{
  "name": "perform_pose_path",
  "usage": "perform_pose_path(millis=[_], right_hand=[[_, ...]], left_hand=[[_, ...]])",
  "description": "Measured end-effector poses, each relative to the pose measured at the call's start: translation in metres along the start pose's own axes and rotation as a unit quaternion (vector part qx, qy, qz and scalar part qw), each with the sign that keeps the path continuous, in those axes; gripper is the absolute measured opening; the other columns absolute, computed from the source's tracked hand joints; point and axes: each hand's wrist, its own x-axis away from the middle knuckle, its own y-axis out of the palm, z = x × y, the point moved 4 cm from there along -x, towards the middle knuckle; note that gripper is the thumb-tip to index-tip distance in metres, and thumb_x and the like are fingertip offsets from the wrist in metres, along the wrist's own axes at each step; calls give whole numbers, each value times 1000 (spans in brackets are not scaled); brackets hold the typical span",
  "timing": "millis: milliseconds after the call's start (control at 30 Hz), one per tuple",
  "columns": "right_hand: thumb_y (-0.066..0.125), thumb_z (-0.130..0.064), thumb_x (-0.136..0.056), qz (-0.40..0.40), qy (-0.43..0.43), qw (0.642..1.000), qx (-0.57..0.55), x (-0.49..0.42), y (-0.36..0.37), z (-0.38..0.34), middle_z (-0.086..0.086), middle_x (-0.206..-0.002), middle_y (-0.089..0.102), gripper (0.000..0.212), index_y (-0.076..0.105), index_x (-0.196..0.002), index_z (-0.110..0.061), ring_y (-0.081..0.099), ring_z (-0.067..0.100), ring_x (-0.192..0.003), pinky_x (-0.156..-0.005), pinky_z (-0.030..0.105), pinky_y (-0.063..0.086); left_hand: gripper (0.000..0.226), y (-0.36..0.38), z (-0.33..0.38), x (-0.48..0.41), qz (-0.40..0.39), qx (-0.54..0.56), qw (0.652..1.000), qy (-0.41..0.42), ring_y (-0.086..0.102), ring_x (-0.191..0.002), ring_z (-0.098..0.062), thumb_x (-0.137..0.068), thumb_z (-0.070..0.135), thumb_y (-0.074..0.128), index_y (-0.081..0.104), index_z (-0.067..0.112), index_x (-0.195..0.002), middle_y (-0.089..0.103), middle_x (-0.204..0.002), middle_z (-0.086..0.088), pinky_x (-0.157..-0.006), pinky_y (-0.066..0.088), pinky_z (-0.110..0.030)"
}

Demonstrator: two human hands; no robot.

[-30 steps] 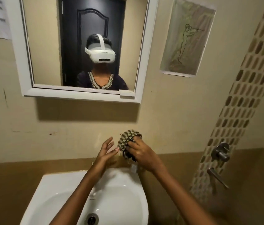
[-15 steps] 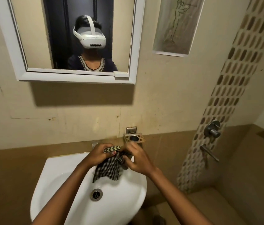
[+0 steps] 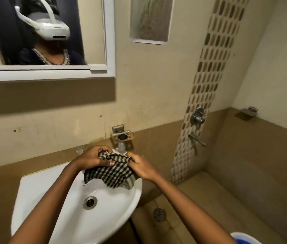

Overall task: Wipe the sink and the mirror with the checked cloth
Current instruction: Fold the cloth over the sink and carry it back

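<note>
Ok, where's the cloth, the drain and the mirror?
cloth (image 3: 111, 174), head view, on the hanging checked middle.
drain (image 3: 90, 202), head view, on the metal centre in the sink bowl.
mirror (image 3: 110, 41), head view, on the white frame's right side.

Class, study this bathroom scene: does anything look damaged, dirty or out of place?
The wall above the sink shows dark specks and brownish stains. The metal holder stands empty. Otherwise nothing stands out; both hands hold the checked cloth over the basin.
</note>
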Motion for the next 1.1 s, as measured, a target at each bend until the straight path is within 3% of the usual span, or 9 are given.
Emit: perform_pose_path(millis=[100,200,267,367,567,733,867,1033,1100], right_hand=[[58,-24,-93,20,-54,993,107,19,-24,2,15,-110,64,28,52,-115,-6,58,16,-93,-72,17,39],[67,-17,-87,55,-71,976,196,42,-59,16,23,-100,64,31,52,-102,5,59,24,-89,-68,25,34],[67,-16,-87,63,-42,972,224,61,-85,31,24,-102,64,32,51,-104,6,61,30,-93,-74,33,40],[67,-20,-87,71,8,965,252,100,-127,56,19,-103,64,33,49,-107,-1,60,26,-94,-74,32,42],[61,-19,-91,122,104,943,291,213,-222,111,16,-100,66,19,58,-101,-3,60,28,-94,-78,32,39],[54,-5,-92,194,154,918,310,343,-301,139,21,-109,67,21,62,-109,3,60,31,-103,-89,32,39],[55,-2,-91,241,226,887,323,456,-358,154,21,-110,67,22,64,-110,3,59,32,-106,-91,34,39],[60,-5,-89,395,287,824,288,610,-415,147,5,-111,70,23,66,-110,-12,63,17,-105,-89,24,44],[65,-9,-87,486,277,794,239,672,-431,138,-4,-105,69,21,65,-106,-18,64,11,-99,-84,20,47]], left_hand=[[16,21,22,-15,-1,2,999,42,62,-81,-6,-75,26,74,68,16,-86,68,-86,3,-70,46,-18],[18,49,50,-38,-27,8,997,76,63,-77,-11,-83,22,67,67,4,-83,70,-84,-12,-72,48,-30],[15,72,72,-52,-55,-6,994,90,63,-83,-19,-86,19,64,66,4,-88,69,-89,-16,-76,49,-36],[11,113,110,-74,-72,-37,988,129,62,-89,-20,-85,16,66,64,11,-94,68,-92,-8,-80,47,-32],[10,221,202,-111,-118,-80,971,193,64,-78,-26,-84,17,66,66,9,-78,69,-79,-10,-71,48,-37],[21,351,295,-126,-173,-48,950,255,64,-81,-21,-90,24,59,67,5,-86,70,-86,-7,-71,47,-29],[10,454,385,-118,-220,-28,919,326,59,-78,-14,-90,23,59,62,16,-83,64,-82,0,-65,37,-22],[15,561,493,-95,-275,81,890,354,58,-79,-7,-83,7,66,63,3,-97,63,-85,0,-62,38,-12],[22,600,533,-82,-304,163,881,323,58,-69,8,-81,-3,65,61,-5,-102,63,-81,2,-59,41,-5]])
